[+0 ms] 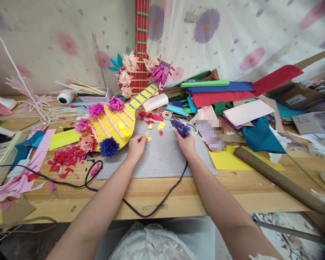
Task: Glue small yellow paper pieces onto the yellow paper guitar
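Note:
My right hand (187, 145) is wrapped round a blue hot glue gun (181, 128), its nozzle pointing up and left over the grey cutting mat (162, 162). My left hand (137, 146) pinches a small yellow paper petal (146, 134) at its fingertips. Beyond the hands lie loose yellow petals (161, 125) and a red petal (160, 133). Left of my left hand rests a yellow paper pipa (127, 126) with pink strips and paper flowers, among them a dark blue flower (109, 147) near the mat's edge.
A red paper instrument (141, 72) leans against the floral curtain. Red scraps (66, 159) lie at left. The black cord (148, 215) loops along the table's front. Rolled and folded paper (222, 95), a blurred phone-like item (209, 135) and a brown roll (276, 177) lie at right.

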Demonstrator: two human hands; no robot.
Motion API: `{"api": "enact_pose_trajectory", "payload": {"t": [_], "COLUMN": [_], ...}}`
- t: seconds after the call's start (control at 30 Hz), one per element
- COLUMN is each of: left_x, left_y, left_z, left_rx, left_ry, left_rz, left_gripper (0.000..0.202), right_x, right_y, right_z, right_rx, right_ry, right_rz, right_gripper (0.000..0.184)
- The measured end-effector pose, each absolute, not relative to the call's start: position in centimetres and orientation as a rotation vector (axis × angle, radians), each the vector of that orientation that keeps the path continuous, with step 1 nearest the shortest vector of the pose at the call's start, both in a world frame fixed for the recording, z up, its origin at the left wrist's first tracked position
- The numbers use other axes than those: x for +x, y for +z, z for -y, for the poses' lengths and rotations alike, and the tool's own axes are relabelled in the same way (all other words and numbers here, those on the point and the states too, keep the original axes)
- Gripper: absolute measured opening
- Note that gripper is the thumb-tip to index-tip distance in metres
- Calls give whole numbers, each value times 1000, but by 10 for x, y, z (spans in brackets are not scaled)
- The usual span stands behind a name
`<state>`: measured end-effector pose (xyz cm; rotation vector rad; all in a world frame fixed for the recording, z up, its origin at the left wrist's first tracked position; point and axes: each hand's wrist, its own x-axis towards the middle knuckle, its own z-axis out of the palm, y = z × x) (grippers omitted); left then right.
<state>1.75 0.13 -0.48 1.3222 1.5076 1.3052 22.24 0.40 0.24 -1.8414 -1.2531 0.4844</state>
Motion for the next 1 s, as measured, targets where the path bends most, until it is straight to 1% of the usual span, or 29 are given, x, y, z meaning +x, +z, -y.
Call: {"api": "enact_pose_trajectory", "payload": {"t": [0.1, 0.2, 0.3, 0.37, 0.4, 0.47, 0.5, 0.57, 0.63, 0.77, 0.87, 1.0], "left_x": [22, 30, 38, 43, 45, 50, 52, 56, 58, 57, 54, 49], "left_y": [1, 12, 25, 33, 36, 39, 39, 38, 37, 33, 31, 30], "left_z": [1, 3, 7, 10, 12, 18, 21, 26, 31, 35, 35, 36], "left_rx": [1218, 1160, 1045, 850, 735, 537, 470, 398, 375, 406, 439, 552], "left_ry": [1350, 1393, 1435, 1452, 1449, 1432, 1429, 1443, 1470, 1509, 1513, 1496], "left_rz": [-1452, -1348, -1228, -1157, -1124, -1058, -1025, -959, -910, -897, -938, -1021], "left_gripper": [22, 25, 27, 26, 26, 26, 26, 27, 28, 29, 33, 34], "right_x": [224, 225, 232, 237, 238, 231, 224, 203, 177, 137, 122, 114], "right_y": [1, 2, 13, 24, 31, 41, 44, 46, 43, 37, 38, 41], "right_z": [-12, -12, 1, 13, 19, 28, 30, 30, 24, 12, 10, 10], "right_rx": [-1940, -1915, -1853, -1912, -1971, -1999, -1928, -1627, -1358, -1210, -1176, -1139], "right_ry": [458, 416, 233, 138, 183, 412, 532, 773, 1007, 1413, 1554, 1557], "right_rz": [1355, 1455, 1520, 1567, 1621, 1771, 1820, 1812, 1599, 1134, 971, 925], "right_gripper": [43, 43, 46, 39, 34, 32, 31, 27, 26, 33, 35, 36]}}
